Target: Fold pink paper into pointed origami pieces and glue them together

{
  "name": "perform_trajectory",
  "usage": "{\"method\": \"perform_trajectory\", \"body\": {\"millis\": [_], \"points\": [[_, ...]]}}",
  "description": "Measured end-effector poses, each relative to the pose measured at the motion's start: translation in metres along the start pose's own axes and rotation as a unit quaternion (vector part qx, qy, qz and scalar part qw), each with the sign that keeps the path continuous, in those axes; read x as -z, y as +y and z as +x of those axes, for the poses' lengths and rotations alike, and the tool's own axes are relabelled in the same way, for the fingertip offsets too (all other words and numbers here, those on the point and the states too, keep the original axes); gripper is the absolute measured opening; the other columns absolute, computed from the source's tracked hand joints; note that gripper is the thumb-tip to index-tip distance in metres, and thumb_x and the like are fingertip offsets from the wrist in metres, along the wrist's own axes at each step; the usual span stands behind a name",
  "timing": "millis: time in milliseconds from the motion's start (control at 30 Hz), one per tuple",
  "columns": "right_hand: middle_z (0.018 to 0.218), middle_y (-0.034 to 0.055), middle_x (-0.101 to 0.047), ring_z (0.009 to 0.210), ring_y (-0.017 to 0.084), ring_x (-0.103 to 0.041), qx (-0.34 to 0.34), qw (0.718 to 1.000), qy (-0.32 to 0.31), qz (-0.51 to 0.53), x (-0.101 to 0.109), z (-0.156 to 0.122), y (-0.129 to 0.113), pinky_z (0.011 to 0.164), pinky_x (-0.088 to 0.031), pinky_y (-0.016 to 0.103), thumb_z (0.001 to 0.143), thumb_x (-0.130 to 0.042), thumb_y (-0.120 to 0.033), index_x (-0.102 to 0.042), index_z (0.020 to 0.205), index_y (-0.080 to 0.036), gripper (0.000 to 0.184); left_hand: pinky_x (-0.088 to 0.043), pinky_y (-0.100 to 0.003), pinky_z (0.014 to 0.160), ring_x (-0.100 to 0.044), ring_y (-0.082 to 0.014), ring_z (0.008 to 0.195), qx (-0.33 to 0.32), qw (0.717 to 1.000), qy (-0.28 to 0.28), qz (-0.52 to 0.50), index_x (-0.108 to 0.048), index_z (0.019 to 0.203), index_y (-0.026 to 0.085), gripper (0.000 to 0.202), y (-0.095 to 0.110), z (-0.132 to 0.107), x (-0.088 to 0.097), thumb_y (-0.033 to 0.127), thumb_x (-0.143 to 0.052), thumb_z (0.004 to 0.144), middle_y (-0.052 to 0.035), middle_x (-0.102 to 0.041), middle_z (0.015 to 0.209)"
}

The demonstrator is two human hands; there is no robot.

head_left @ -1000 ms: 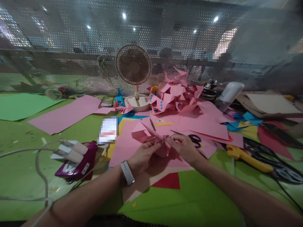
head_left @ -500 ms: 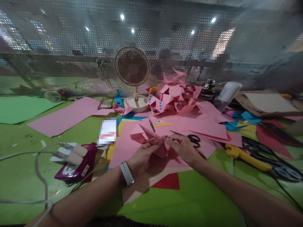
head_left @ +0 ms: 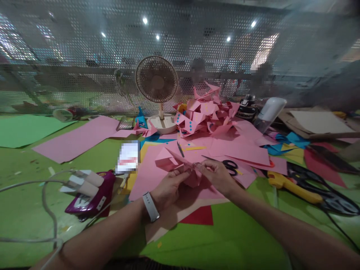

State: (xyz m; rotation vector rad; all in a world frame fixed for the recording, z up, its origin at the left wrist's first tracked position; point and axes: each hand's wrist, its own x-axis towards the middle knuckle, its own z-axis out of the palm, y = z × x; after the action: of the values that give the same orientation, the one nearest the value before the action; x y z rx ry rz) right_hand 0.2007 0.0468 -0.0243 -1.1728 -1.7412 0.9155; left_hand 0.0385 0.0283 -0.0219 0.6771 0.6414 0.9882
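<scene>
Between my hands is a folded pink paper piece (head_left: 168, 160), raised over flat pink sheets (head_left: 146, 170). My left hand (head_left: 173, 184) grips its lower edge, thumb on top; a pale watch band circles that wrist. The fingers of my right hand (head_left: 214, 172) pinch the paper's right side, close to the left thumb. What lies right under those fingertips is too small to make out. Black-handled scissors (head_left: 231, 167) rest just beyond the right hand, their blades partly over the pink paper. Behind lies a dark pen-like stick (head_left: 180, 149) near a yellow strip (head_left: 196, 148).
A heap of folded pink pieces (head_left: 206, 112) rises at the back, beside a small fan (head_left: 156, 80). On the left are a phone (head_left: 128, 156) and a purple power strip (head_left: 92, 197) with cables. A yellow glue gun (head_left: 295, 187) lies at right, near a white bottle (head_left: 270, 112).
Almost nothing differs. Both hands keep the same hold on the folded pink paper, and the view has shifted very slightly.
</scene>
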Motion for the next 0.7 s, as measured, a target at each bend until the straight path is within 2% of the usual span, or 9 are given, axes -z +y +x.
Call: {"method": "perform_trajectory", "body": {"millis": [233, 700], "points": [[0.064, -0.0017, -0.056, 0.066, 0.014, -0.052, 0.0, 1.0, 0.004, 0.008, 0.0002, 0.0006, 0.0003, 0.063, -0.04, 0.025, 0.082, -0.051, -0.042, -0.055, 0.061, -0.019, 0.031, -0.041, -0.032, 0.087, -0.06, -0.015, 0.082, -0.001, 1.0, 0.009, -0.008, -0.068, 0.083, 0.016, 0.012, 0.0002, 0.0002, -0.0009, 0.019, -0.069, 0.072, -0.0045, -0.067, 0.088], [0.065, -0.0015, -0.058, 0.065, 0.014, -0.053, -0.005, 1.0, 0.006, -0.002, 0.0005, -0.0012, -0.0027, 0.06, -0.04, 0.024, 0.082, -0.05, -0.045, -0.056, 0.061, -0.019, 0.034, -0.041, -0.033, 0.086, -0.06, -0.0155, 0.079, -0.009, 1.0, 0.018, 0.0, -0.067, 0.082, 0.015, 0.012, -0.0009, 0.0, -0.0012, 0.02, -0.07, 0.072, -0.0055, -0.068, 0.086]]}}
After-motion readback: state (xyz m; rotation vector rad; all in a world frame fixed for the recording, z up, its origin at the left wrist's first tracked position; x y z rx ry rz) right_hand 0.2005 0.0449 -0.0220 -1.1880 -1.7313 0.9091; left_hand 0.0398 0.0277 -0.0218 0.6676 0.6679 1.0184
